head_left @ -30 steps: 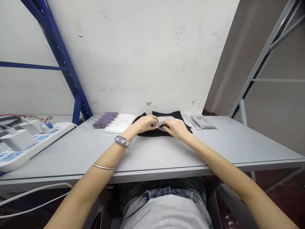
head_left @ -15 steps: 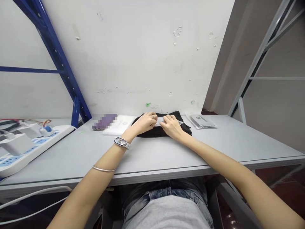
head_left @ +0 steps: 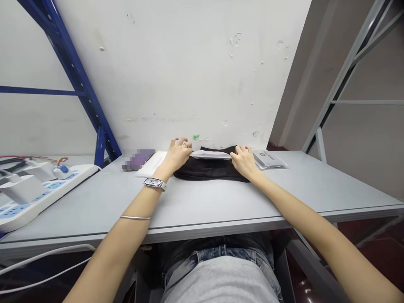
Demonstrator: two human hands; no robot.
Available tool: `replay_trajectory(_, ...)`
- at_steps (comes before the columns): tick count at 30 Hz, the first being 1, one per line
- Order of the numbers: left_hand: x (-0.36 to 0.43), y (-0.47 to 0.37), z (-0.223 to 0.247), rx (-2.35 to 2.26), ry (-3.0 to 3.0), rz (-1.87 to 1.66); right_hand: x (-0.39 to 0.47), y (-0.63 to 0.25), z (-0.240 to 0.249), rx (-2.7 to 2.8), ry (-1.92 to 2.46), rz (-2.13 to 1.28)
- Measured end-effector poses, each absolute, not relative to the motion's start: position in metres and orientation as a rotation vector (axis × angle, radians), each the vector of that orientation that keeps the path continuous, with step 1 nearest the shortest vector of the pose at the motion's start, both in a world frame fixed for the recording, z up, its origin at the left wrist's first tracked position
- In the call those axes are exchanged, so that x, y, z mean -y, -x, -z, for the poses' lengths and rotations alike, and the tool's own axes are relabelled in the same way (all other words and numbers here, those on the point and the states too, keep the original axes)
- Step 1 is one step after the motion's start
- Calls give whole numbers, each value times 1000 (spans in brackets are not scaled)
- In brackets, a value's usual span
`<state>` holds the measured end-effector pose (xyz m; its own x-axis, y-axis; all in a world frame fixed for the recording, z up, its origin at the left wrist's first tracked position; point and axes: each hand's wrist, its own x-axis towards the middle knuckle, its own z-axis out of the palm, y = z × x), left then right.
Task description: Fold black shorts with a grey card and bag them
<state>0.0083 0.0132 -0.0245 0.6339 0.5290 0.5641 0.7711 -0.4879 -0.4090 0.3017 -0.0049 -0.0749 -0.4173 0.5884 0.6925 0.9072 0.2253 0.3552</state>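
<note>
White packet [head_left: 211, 155] sits over black cloth [head_left: 211, 171] on the table [head_left: 205, 206] — left hand [head_left: 179, 156] and right hand [head_left: 243, 162] each pinching one end, seemingly to keep it stretched level.

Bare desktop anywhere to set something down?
Free: tabletop right of the printed pouch; between power strip and left forearm; between left and right forearm, in front of black cloth. Crowded: the back, with white packets, cloth, pouch, left hand and right hand.

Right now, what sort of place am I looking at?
Probably a workshop or similar workroom, though I can't be sure: there's a plain grey table against a scuffed white wall, a blue metal frame, and a power strip bearing white plugs.
</note>
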Motion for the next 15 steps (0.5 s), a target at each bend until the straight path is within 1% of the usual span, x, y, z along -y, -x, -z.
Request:
replay_trajectory(3, -10, -14, 25, 1102, 2133, 500, 7, -298, 73, 2090, 1439, 998)
replay_trajectory(5, -7, -12, 22, 1221, 2159, 415, 14, -297, 67, 2158, 1468, 908)
replay_trajectory(8, -2, -1, 11, 1502, 2337, 101, 26, -299, 50, 2394, 1505, 550)
replay_trajectory(10, 0, 3, 3, 1615, 2412, 7, 30, -298, 37, 2465, 1482, 295)
replay_trajectory(12, 0, -5, 0, 1605, 2382, 158, 26, -288, 29, 2378, 1439, 244)
replay_trajectory(15, -5, -37, 14, 1407, 2281, 463, 6, -257, 34, 2185, 1409, 424)
